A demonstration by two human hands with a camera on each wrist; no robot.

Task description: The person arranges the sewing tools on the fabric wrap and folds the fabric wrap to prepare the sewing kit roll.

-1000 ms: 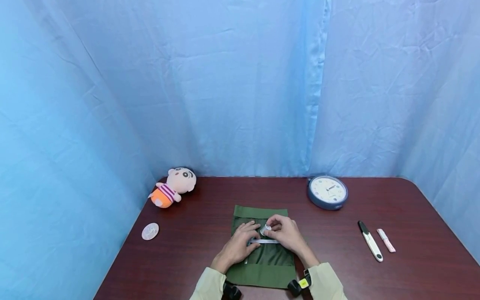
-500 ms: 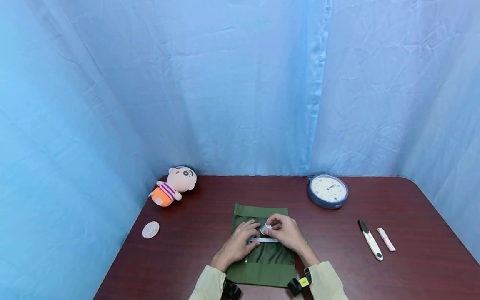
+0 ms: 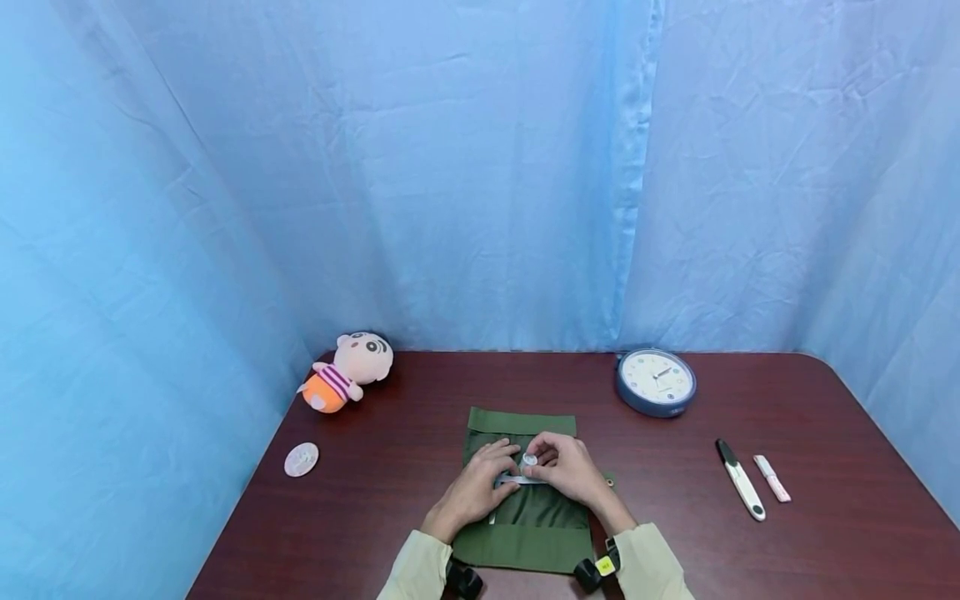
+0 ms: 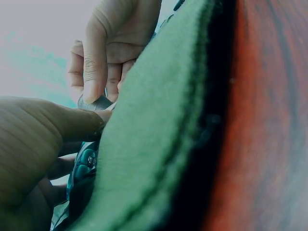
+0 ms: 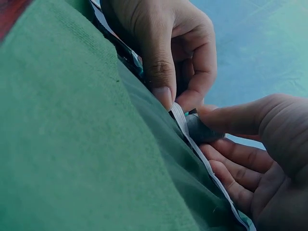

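A green fabric pouch (image 3: pixel 525 546) lies spread on the table with a white elastic band (image 3: pixel 513 480) across its middle. My left hand (image 3: pixel 476 483) rests over its left part; in the right wrist view, the thumb and forefinger of that left hand (image 5: pixel 166 53) pinch the elastic band (image 5: pixel 192 144). My right hand (image 3: pixel 573 471) holds a small thread spool (image 3: pixel 529 460) by thumb and fingers. Seen from the right wrist, the grey spool (image 5: pixel 204 129) sits right against the band. Dark teal round pieces (image 4: pixel 86 161) show under my left fingers in the left wrist view.
A plush doll (image 3: pixel 348 372) lies at the back left, with a round white disc (image 3: pixel 302 459) nearer. At the back right is a blue-rimmed clock (image 3: pixel 656 382). A white-and-black handled tool (image 3: pixel 741 481) and a small white-and-pink stick (image 3: pixel 772 478) lie at the right.
My right hand has shifted slightly towards me and turned the spool, so its round end now faces up by the band. My left hand stays in place.
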